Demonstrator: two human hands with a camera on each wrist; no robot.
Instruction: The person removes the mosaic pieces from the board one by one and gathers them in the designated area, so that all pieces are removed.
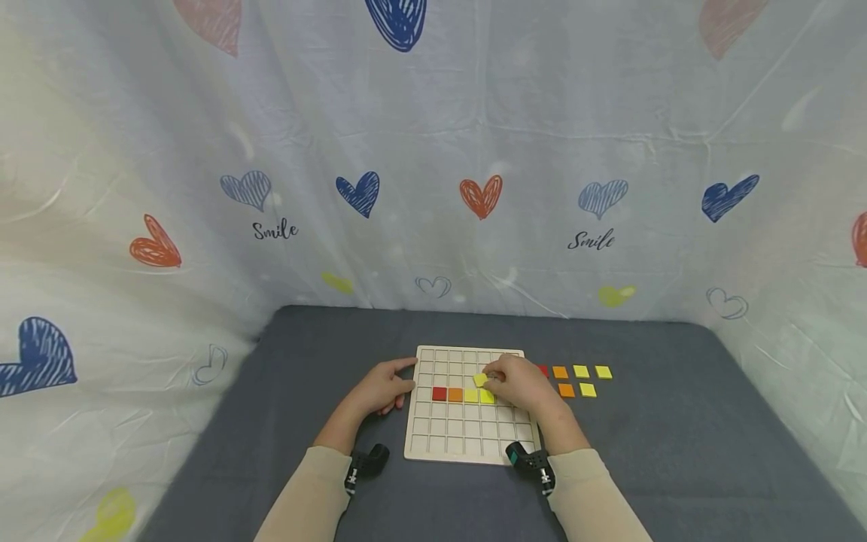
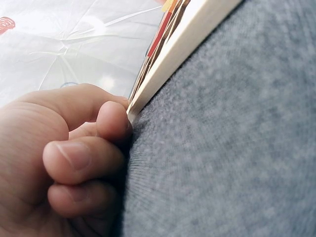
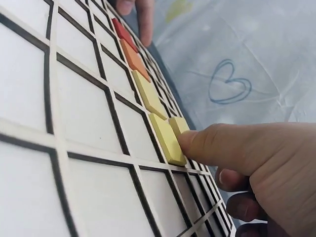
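A pale wooden grid board (image 1: 463,447) lies on the table. One of its rows holds a red tile (image 1: 439,394), an orange tile (image 1: 455,394), a pale yellow tile (image 1: 470,395) and a brighter yellow tile (image 1: 486,397), side by side. Just behind that last one, my right hand (image 1: 520,382) pinches another yellow tile (image 1: 480,379), turned askew to the squares; the right wrist view shows the thumb against this tile (image 3: 178,126). My left hand (image 1: 381,387) touches the board's left edge with index finger and thumb, its other fingers bent underneath (image 2: 81,158).
Right of the board, two short rows of loose tiles lie on the dark grey cloth (image 1: 677,421), among them an orange tile (image 1: 566,390) and a yellow tile (image 1: 603,372). A red tile (image 1: 543,370) is partly hidden by my right hand. Behind hangs a heart-printed curtain (image 1: 420,248).
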